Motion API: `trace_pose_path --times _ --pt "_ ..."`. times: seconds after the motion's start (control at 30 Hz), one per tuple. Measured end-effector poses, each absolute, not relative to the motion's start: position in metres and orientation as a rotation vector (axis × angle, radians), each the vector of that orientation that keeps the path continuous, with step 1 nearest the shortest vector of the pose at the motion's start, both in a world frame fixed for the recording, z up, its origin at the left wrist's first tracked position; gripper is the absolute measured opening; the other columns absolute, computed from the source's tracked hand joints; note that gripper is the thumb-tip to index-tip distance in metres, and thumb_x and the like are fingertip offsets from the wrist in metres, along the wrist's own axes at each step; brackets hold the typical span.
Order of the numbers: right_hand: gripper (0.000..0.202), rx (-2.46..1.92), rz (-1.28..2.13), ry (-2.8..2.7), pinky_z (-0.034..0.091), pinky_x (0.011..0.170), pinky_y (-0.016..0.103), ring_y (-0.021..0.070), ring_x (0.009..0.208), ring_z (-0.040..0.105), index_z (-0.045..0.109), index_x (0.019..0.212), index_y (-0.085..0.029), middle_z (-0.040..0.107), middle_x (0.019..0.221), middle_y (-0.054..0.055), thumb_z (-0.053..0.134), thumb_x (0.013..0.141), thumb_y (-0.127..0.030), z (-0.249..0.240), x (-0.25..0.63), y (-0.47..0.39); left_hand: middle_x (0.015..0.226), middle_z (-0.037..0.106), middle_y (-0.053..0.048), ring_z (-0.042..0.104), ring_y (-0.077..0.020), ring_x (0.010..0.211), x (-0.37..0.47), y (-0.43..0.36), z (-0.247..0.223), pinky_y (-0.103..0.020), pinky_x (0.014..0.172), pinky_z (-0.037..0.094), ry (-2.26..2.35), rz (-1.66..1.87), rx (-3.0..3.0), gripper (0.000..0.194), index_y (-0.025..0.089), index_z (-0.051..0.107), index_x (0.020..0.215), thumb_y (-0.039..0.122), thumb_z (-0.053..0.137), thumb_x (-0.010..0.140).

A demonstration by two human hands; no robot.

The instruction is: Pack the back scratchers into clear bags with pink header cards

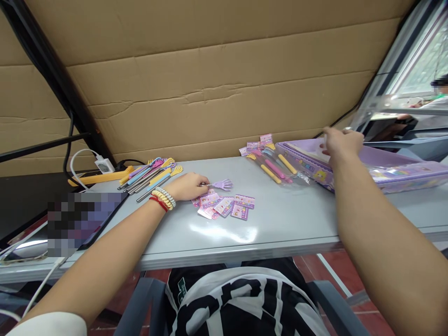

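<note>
My left hand (189,186) is closed around the thin shaft of a back scratcher, whose purple hand-shaped head (223,185) points right. Under and beside it lie several pink printed cards (224,206). To its left is a pile of back scratchers (150,175) with yellow, blue and pink parts and metal shafts. My right hand (345,142) is closed over a purple box (304,163), gripping a clear plastic sleeve (371,109) that is blurred by motion. Left of the box lie several back scratchers in clear packaging (271,165), with pink cards at the top.
A cardboard panel (224,84) stands along the table's back edge. On the left are a tablet (105,217), a white charger (104,164) with cables, and a yellow strip (101,177). Another person (436,105) is at the far right, near a window.
</note>
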State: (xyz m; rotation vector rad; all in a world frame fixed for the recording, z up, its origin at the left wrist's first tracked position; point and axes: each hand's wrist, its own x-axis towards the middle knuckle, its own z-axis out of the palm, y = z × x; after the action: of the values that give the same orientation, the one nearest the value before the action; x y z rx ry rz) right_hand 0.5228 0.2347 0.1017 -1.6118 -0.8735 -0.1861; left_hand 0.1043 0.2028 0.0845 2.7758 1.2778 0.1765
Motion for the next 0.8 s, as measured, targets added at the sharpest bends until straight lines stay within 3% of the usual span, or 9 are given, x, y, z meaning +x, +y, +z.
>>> trace_pose_path --times 0.07,0.13,0.23,0.3,0.37,0.47,0.63,0.8 --pt "0.044 -1.352 0.054 -0.676 0.042 0.049 0.028 0.0186 0.069 0.064 0.060 0.110 -0.005 0.064 0.098 0.020 0.040 0.089 -0.038 0.112 0.508 0.230 0.076 0.072 -0.002 0.060 -0.0141 0.063 0.104 0.203 0.084 -0.024 0.059 0.040 1.287 0.175 2.772 0.035 0.020 0.071 0.099 0.032 0.042 0.084" --pt "0.051 -1.163 0.194 -0.698 0.042 0.050 0.025 0.0151 0.073 0.065 0.057 0.118 -0.008 0.062 0.108 0.018 0.022 0.095 -0.037 0.121 0.490 0.223 0.076 0.072 -0.002 0.060 -0.0140 0.064 0.104 0.203 0.084 -0.024 0.059 0.040 1.287 0.174 2.771 0.035 0.021 0.071 0.099 0.032 0.042 0.084" --pt "0.059 -1.056 0.409 -0.924 0.043 0.051 0.025 0.0151 0.072 0.064 0.059 0.115 -0.007 0.063 0.108 0.020 0.012 0.096 -0.037 0.126 0.463 0.212 0.075 0.071 -0.002 0.060 -0.0140 0.064 0.103 0.204 0.083 -0.024 0.059 0.040 1.281 0.174 2.777 0.035 0.021 0.071 0.099 0.032 0.041 0.084" --pt "0.060 -1.071 0.520 -1.098 0.044 0.052 0.026 0.0167 0.070 0.062 0.066 0.100 -0.005 0.065 0.100 0.020 0.019 0.095 -0.043 0.123 0.448 0.207 0.077 0.072 -0.002 0.060 -0.0142 0.065 0.103 0.204 0.082 -0.024 0.059 0.040 1.283 0.173 2.776 0.035 0.021 0.071 0.098 0.032 0.041 0.084" --pt "0.043 -1.166 0.474 -1.268 0.045 0.054 0.027 0.0171 0.070 0.060 0.070 0.086 -0.008 0.068 0.091 0.016 0.046 0.086 -0.044 0.117 0.434 0.205 0.078 0.072 -0.002 0.061 -0.0146 0.065 0.104 0.204 0.082 -0.024 0.058 0.039 1.291 0.171 2.773 0.035 0.021 0.071 0.099 0.033 0.041 0.084" --pt "0.017 -1.272 0.328 -1.522 0.047 0.062 0.028 0.0174 0.070 0.060 0.070 0.073 -0.015 0.069 0.077 0.006 0.071 0.064 -0.029 0.106 0.418 0.207 0.078 0.072 -0.003 0.061 -0.0152 0.066 0.104 0.203 0.083 -0.024 0.058 0.040 1.309 0.166 2.767 0.035 0.021 0.071 0.099 0.033 0.041 0.084" --pt "0.012 -1.252 0.388 -1.742 0.045 0.058 0.026 0.0133 0.059 0.056 0.066 0.071 -0.015 0.062 0.064 0.001 0.064 0.060 -0.018 0.097 0.399 0.211 0.078 0.072 -0.003 0.062 -0.0163 0.067 0.104 0.202 0.085 -0.025 0.058 0.040 1.373 0.191 2.775 0.035 0.022 0.071 0.097 0.032 0.040 0.084" --pt "0.044 -1.222 0.647 -1.952 0.041 0.052 0.023 0.0104 0.059 0.053 0.070 0.095 -0.015 0.067 0.086 0.003 0.056 0.054 -0.009 0.099 0.388 0.207 0.079 0.072 -0.004 0.062 -0.0161 0.066 0.103 0.203 0.086 -0.025 0.058 0.040 1.378 0.206 2.783 0.035 0.021 0.071 0.097 0.033 0.040 0.085"
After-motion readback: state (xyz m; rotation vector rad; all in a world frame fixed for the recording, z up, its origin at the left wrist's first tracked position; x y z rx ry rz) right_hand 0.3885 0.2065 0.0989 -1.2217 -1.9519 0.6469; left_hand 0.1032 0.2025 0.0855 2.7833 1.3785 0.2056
